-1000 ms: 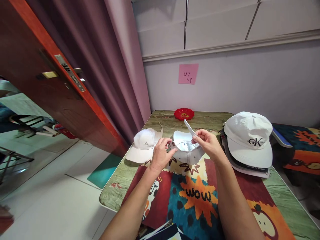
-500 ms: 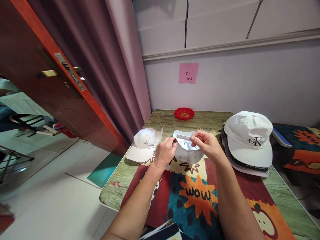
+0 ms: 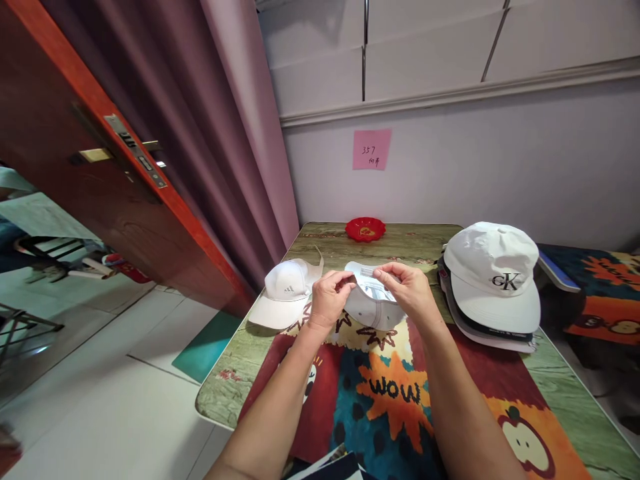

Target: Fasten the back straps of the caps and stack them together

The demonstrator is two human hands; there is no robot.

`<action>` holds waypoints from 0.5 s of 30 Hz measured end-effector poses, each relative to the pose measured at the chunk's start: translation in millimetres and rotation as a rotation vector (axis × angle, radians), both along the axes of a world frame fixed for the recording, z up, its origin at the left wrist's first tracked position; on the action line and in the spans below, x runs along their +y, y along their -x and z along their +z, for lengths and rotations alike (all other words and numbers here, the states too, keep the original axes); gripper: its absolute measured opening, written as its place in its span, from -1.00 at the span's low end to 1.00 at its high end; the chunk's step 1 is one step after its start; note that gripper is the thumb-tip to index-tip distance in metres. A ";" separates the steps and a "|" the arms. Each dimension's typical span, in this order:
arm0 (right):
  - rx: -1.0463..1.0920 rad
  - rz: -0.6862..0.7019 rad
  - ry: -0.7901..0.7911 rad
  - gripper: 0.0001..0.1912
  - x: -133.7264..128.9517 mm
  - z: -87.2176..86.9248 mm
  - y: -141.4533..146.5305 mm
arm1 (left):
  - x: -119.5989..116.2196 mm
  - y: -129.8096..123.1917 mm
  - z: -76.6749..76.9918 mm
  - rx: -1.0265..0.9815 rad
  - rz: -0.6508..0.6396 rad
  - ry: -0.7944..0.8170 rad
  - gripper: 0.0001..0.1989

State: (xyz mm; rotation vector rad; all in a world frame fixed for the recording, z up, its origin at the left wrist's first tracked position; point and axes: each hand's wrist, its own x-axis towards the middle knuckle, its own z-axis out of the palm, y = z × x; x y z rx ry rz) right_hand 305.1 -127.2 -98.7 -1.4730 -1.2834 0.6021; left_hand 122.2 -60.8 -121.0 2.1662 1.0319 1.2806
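A white cap (image 3: 373, 312) lies in the middle of the table with its inside turned up toward me. My left hand (image 3: 330, 297) pinches its strap end at the left side of the opening. The fingers of my right hand (image 3: 407, 287) are closed on the strap at the right side. Just left of my left hand rests another white cap (image 3: 286, 288) with a small striped logo, its strap sticking up behind. To the right, a stack of caps is topped by a white cap with black CK letters (image 3: 493, 273).
A scalloped red dish (image 3: 365, 229) sits near the back of the wood-patterned table (image 3: 220, 397). A colourful mat (image 3: 395, 387) covers the table's front. Behind are a wall with a pink note (image 3: 371, 149), a curtain, and a door at left.
My right hand has moved slightly left along the strap, and the two hands are closer together. The view has shifted a little.
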 end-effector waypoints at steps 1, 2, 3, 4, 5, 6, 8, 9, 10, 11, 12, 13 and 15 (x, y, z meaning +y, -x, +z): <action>-0.015 -0.014 0.009 -0.62 -0.2 0.3 0.0 | 1.7 -1.9 1.5 -0.003 -0.005 -0.001 -0.79; -0.038 -0.034 0.017 -0.64 -0.7 1.2 0.0 | 3.6 -3.9 3.4 -0.003 -0.013 -0.005 -0.80; -0.065 -0.059 0.026 -0.67 -1.4 2.6 0.0 | 5.8 -5.9 5.4 -0.005 -0.027 -0.008 -0.81; -0.090 -0.083 0.034 -0.69 -2.0 4.0 0.0 | 8.0 -7.7 6.9 -0.013 -0.047 -0.007 -0.82; -0.105 -0.103 0.039 -0.71 -2.4 5.1 0.1 | 10.3 -9.3 7.6 -0.031 -0.072 0.003 -0.82; -0.104 -0.115 0.042 -0.73 -2.4 5.8 0.1 | 12.5 -10.6 7.0 -0.061 -0.104 0.027 -0.83; -0.085 -0.117 0.047 -0.72 -1.0 4.9 0.2 | 16.0 -12.6 1.3 -0.149 -0.175 0.120 -0.84; -0.080 -0.113 0.048 -0.71 0.3 3.6 0.3 | 17.1 -13.2 -3.5 -0.195 -0.204 0.177 -0.83; -0.079 -0.107 0.050 -0.70 1.8 1.8 0.5 | 17.7 -13.6 -8.9 -0.235 -0.224 0.231 -0.82; -0.081 -0.099 0.053 -0.69 3.3 -0.1 0.8 | 17.8 -13.8 -14.4 -0.264 -0.232 0.272 -0.80; -0.084 -0.083 0.058 -0.67 4.7 -1.9 1.3 | 17.5 -13.8 -19.4 -0.282 -0.230 0.298 -0.79; -0.082 -0.059 0.061 -0.66 5.9 -3.3 1.9 | 16.9 -13.6 -23.4 -0.290 -0.218 0.307 -0.78; -0.063 -0.006 0.064 -0.66 7.0 -4.6 3.8 | 15.5 -12.8 -27.2 -0.289 -0.193 0.299 -0.78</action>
